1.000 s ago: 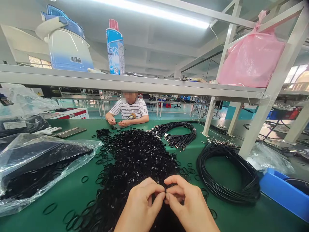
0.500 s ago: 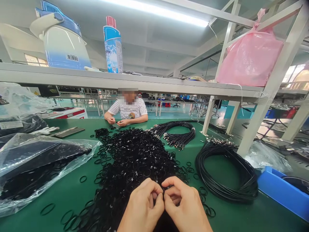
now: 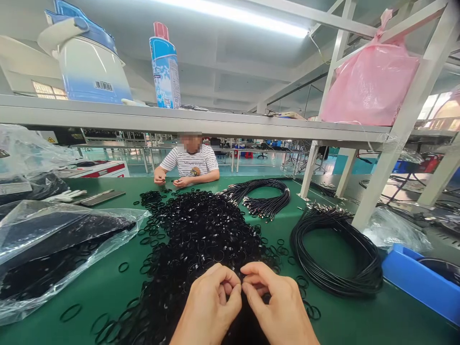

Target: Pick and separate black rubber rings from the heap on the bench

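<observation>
My left hand (image 3: 212,304) and my right hand (image 3: 275,299) are held close together above a large pile of thin black rings (image 3: 212,230). On each hand, the thumb and forefinger are pinched together, and the two pinches almost meet. Whatever sits between the fingertips is too small and dark against the pile to make out. Loose black rings lie around the pile, including a single ring (image 3: 71,313) at the lower left. The rings look like rubber bands or O-rings.
Coiled black cables (image 3: 336,258) and a blue bin (image 3: 420,282) are on the right. A clear plastic bag (image 3: 72,239) of black pieces lies left. Across the green table sits a co-worker (image 3: 190,163), hands over rings. A shelf (image 3: 223,125) spans above, carrying a jug and spray can.
My hands have drawn very slightly apart, still pinching. The co-worker's hands have moved apart. The view has shifted slightly.
</observation>
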Motion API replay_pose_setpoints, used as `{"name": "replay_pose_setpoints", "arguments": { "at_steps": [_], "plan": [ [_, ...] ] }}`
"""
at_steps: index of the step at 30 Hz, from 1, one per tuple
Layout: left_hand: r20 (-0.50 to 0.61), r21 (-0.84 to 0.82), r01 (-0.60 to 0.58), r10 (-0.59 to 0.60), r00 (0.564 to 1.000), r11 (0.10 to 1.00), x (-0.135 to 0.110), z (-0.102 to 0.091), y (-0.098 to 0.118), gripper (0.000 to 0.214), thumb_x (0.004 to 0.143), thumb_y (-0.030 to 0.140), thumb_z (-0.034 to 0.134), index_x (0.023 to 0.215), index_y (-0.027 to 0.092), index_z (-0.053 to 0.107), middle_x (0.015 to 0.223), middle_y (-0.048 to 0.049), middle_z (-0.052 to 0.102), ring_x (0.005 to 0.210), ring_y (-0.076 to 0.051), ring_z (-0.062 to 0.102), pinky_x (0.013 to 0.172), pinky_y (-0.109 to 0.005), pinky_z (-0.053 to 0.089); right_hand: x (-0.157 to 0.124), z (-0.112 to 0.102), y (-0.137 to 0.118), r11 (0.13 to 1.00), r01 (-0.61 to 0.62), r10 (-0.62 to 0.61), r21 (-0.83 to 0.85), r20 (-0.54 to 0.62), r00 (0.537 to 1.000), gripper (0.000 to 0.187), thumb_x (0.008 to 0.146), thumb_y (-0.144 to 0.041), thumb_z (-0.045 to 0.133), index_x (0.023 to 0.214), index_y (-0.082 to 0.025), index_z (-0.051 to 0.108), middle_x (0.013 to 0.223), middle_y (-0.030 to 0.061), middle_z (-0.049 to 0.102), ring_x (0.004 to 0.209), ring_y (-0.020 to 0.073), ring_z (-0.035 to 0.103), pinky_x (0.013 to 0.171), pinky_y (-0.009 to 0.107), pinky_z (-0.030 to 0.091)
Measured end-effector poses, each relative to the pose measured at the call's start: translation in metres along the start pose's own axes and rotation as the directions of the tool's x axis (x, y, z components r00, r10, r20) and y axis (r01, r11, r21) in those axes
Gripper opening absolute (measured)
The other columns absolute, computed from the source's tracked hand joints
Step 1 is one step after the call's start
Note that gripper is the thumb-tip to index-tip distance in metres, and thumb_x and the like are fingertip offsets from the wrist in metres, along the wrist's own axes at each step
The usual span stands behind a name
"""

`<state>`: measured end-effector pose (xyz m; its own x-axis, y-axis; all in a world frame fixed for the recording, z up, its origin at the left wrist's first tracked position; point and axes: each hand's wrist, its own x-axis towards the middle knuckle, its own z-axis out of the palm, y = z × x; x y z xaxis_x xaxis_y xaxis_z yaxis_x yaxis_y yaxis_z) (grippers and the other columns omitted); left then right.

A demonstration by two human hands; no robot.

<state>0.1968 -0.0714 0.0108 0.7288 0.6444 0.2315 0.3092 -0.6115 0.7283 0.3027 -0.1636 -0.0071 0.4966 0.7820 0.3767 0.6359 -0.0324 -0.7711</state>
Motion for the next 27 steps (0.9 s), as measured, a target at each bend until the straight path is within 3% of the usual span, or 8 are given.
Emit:
{"name": "replay_pose_setpoints", "arguments": {
  "at_steps": [6,12,16,20,24,27],
  "plan": [
    [0.027,-0.083,0.064,-0.062,0.998,0.994,0.003,-0.001,-0.003,0.010,0.069,0.018,0.049,0.062,0.018,0.056,0.059,0.0041,0.048,0.051,-0.010,0.038,0.048,-0.020,0.030,-0.001,-0.002,-0.001,0.993,0.101,-0.100,-0.061,0.021,0.995,0.020,0.082,-0.013,0.049,0.094,-0.025,0.059,0.080,-0.0018,0.071,0.073,0.0165,0.068,0.068,0.024,0.050],
    [0.083,-0.150,0.158,-0.146,0.986,0.976,0.002,-0.003,0.002,0.009,0.068,0.018,0.051,0.059,0.017,0.055,0.048,0.0091,0.031,0.047,-0.008,0.026,0.044,-0.020,0.018,0.000,-0.004,-0.004,0.985,0.133,-0.129,-0.106,0.044,0.991,0.020,0.079,-0.009,0.047,0.088,-0.023,0.059,0.075,-0.0008,0.068,0.067,0.0158,0.064,0.063,0.023,0.048],
    [0.084,-0.145,0.156,-0.145,0.986,0.977,0.001,-0.002,0.003,0.009,0.064,0.014,0.048,0.057,0.017,0.053,0.048,0.0094,0.030,0.047,-0.008,0.026,0.044,-0.020,0.019,-0.002,-0.001,-0.007,0.991,0.104,-0.102,-0.081,0.028,0.994,0.022,0.072,-0.005,0.048,0.082,-0.023,0.057,0.072,-0.0038,0.066,0.063,0.0126,0.061,0.061,0.020,0.046],
    [0.143,-0.196,0.204,-0.178,0.974,0.959,0.003,-0.005,0.005,0.008,0.065,0.014,0.047,0.058,0.018,0.050,0.047,0.0094,0.031,0.048,-0.008,0.026,0.044,-0.020,0.018,0.000,-0.002,-0.004,0.995,0.051,-0.058,-0.082,-0.073,0.996,0.020,0.069,-0.006,0.049,0.077,-0.024,0.054,0.066,-0.0060,0.060,0.060,0.0112,0.056,0.058,0.019,0.043],
    [0.202,-0.261,0.306,-0.258,0.945,0.916,0.007,-0.017,0.002,0.007,0.068,0.018,0.047,0.062,0.019,0.049,0.044,0.0106,0.029,0.044,-0.007,0.021,0.042,-0.020,0.014,0.012,-0.012,0.013,0.980,-0.067,0.039,-0.186,-0.154,0.987,0.016,0.073,-0.009,0.047,0.076,-0.024,0.051,0.064,-0.0061,0.056,0.057,0.0120,0.052,0.059,0.022,0.041],
    [0.200,-0.325,0.344,-0.292,0.935,0.881,0.011,-0.025,-0.004,0.008,0.070,0.022,0.051,0.063,0.019,0.049,0.043,0.0114,0.027,0.041,-0.006,0.020,0.041,-0.020,0.011,0.020,-0.020,0.029,0.956,-0.129,0.093,-0.264,-0.146,0.985,0.016,0.076,-0.010,0.045,0.075,-0.024,0.053,0.061,-0.0055,0.056,0.056,0.0130,0.052,0.057,0.023,0.039]
  ]
}}
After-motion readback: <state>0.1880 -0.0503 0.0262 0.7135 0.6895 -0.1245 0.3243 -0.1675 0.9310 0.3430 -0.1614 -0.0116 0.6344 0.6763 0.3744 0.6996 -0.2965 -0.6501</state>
